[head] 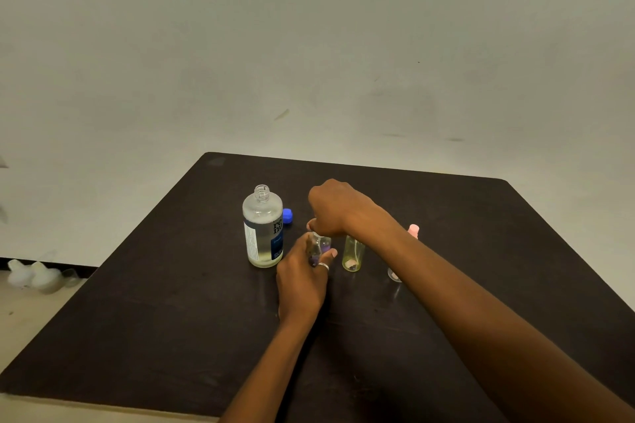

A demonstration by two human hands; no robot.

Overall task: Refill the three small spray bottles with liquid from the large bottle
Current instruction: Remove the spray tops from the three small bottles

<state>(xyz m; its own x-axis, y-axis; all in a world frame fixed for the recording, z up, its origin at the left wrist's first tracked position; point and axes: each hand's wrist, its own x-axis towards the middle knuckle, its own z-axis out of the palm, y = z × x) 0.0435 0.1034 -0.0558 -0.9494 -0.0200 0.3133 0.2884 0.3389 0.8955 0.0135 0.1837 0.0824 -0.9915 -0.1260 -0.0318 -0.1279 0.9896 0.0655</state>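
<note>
The large clear labelled bottle (263,227) stands uncapped on the dark table (481,216). Just right of it, the left hand (302,280) grips a small purple-tinted clear spray bottle (321,245), and the right hand (335,208) curls its fingers tight over its top.

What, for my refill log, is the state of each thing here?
large bottle: upright, uncapped, partly full.
blue cap: off, lying on table.
purple spray bottle: upright, left hand grips body, right hand grips top.
yellow spray bottle: upright, top hidden.
pink spray bottle: top on, mostly hidden.
</note>
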